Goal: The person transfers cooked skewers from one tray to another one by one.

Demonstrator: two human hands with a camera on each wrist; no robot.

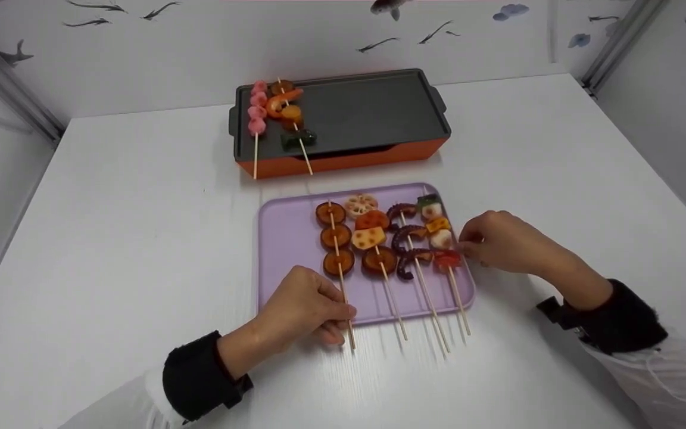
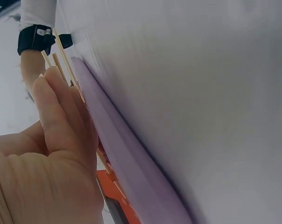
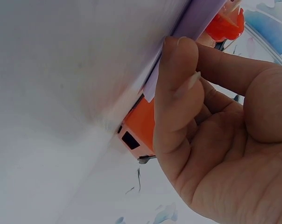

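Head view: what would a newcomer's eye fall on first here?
The lilac tray on the white table stands out, with four loaded skewers whose bare stick ends jut past its near edge. Behind it, an orange grill bears two more skewers at its left end, one threaded with pink balls. The left hand has its thumb over the tray's leftmost skewer; the right hand is at the tray's right edge.

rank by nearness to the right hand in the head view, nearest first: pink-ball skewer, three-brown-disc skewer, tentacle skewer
1. Tentacle skewer, right half of the tray
2. Three-brown-disc skewer, left of tray centre
3. Pink-ball skewer, left end of the griddle
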